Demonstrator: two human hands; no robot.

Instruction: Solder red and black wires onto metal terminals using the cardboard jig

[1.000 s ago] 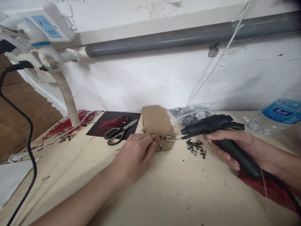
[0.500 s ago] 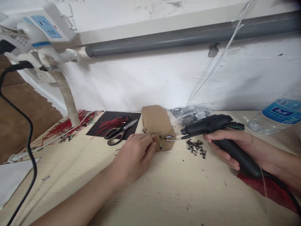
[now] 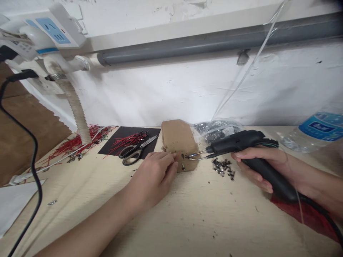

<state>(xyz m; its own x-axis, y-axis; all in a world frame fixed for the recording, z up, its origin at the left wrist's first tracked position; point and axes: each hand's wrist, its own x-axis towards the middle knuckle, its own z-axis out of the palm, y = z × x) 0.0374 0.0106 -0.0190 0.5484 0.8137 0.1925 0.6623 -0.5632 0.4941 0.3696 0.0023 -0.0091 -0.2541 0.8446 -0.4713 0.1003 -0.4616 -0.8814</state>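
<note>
My right hand (image 3: 257,167) is wrapped round the grip of a black soldering gun (image 3: 270,178). The gun's metal tip points left and reaches a small dark part on a brown cardboard piece (image 3: 178,134). My left hand (image 3: 158,173) rests at the cardboard's front left edge with its fingers pressed together by the tip; what they pinch is hidden. A small metal part (image 3: 183,166) lies on the cardboard close to my left fingertips. Just right of the cardboard sits a loose pile of small black and silver parts (image 3: 223,167).
Scissors (image 3: 132,154) and red wires lie on a black sheet (image 3: 109,146) to the left, with more red wires (image 3: 66,144) beyond. A plastic bag of parts (image 3: 218,128) stands behind the gun. A water bottle (image 3: 318,128) is at right. A black cable (image 3: 33,142) hangs at left.
</note>
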